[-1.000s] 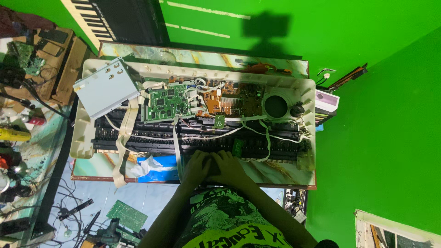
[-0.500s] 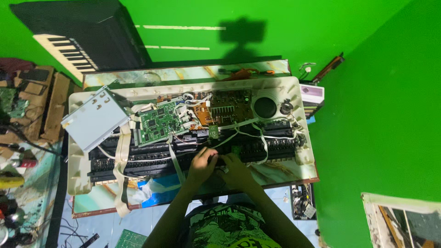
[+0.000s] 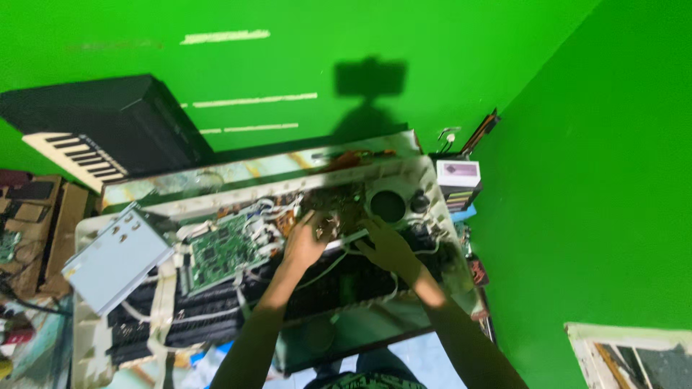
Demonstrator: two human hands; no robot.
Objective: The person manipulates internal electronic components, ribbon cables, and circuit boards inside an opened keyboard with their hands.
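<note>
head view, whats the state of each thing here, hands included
opened keyboard case: cover off, insides exposed
green circuit board: bare, lying inside the case
grey metal box: tilted over the case's left end
white flat cable: between the two hands
left hand: fingers bent onto the brown board area
right hand: fingers spread by the cable
black piano keyboard: closed, leaning at the green wall

Bright light from behind me threw my head camera's dark shadow on the green painted wall at twelve o'clock; my hands and the whole frame were motion-blurred.
</note>
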